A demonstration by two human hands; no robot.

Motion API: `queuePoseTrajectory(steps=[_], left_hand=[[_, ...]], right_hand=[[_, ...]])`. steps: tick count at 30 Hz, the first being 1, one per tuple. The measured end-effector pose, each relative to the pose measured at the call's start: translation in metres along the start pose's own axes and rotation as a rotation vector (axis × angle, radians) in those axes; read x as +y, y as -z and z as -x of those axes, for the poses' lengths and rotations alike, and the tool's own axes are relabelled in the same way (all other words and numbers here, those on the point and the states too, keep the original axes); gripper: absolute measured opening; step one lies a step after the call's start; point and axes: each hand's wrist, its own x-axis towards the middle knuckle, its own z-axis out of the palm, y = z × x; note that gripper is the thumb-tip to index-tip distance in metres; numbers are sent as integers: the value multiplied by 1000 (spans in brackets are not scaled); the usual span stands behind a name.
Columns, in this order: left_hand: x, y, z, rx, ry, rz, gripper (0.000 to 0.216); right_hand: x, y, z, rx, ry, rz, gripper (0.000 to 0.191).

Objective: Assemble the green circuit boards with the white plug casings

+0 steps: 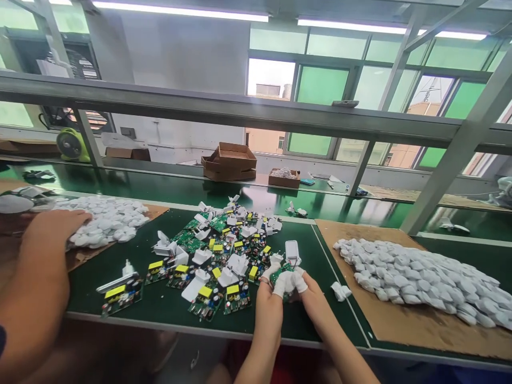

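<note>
Green bench (pixel 304 256), circuit boards (pixel 208 266), white housings (pixel 420 277).

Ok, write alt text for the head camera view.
Two hands, left hand and right hand, with white fingertip covers hold a small green circuit board over a green workbench strewn with boards and white plastic shells. A co-worker's arm reaches a pile of white parts at left.

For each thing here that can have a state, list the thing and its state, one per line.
left hand: shut on circuit board
right hand: shut on circuit board
circuit board: held up, in both hands
white cover: upright
cardboard box: open
co-worker's hand: resting on white pile
</note>
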Motion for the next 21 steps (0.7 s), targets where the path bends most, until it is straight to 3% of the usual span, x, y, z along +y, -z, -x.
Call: queuePoseTrajectory(steps=[7,12,18,21], left_hand=[[2,0,1,-60,26,-69,42],[-1,3,-1,-11,-18,-283,37],[0,2,3,22,13,-391,38],[0,3,6,-79,-39,-455,39]], right_hand=[[0,4,4,25,49,137,42],[0,6,8,86,84,193,44],[-4,6,12,-61,81,121,43],[-4,6,13,-29,130,99,35]])
